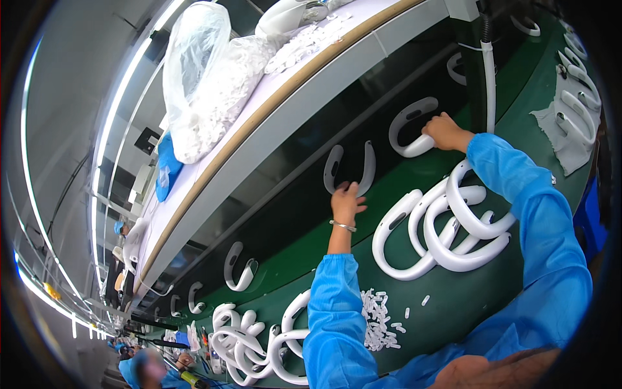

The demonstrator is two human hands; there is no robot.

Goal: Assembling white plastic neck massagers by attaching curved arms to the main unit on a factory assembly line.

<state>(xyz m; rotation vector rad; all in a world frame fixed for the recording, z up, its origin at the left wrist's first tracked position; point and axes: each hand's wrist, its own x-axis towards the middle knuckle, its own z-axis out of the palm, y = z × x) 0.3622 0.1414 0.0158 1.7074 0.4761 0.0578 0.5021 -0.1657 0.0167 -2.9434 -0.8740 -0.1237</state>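
My right hand (448, 132) is closed on one end of a white U-shaped neckband (414, 148), which has a dark oval slot on its far arm. My left hand (346, 204) reaches to the curved bottom of another white neckband (368, 170). Its fingers are apart and overlap that curve; whether they touch it is hard to see. Both neckbands are over the dark strip beyond the green table. Between my forearms, several more white neckbands (396, 269) lie in an overlapping heap. Small white oblong pieces (378, 321) are piled beside my left forearm.
A raised shelf (285, 84) with a wooden edge runs along the far side, bearing a clear bag (201, 91) of white pieces. More neckbands (241, 347) are stacked at lower left. A white post (488, 87) stands beyond my right hand. Neckbands lie on a grey cloth (554, 133). Co-workers sit far left.
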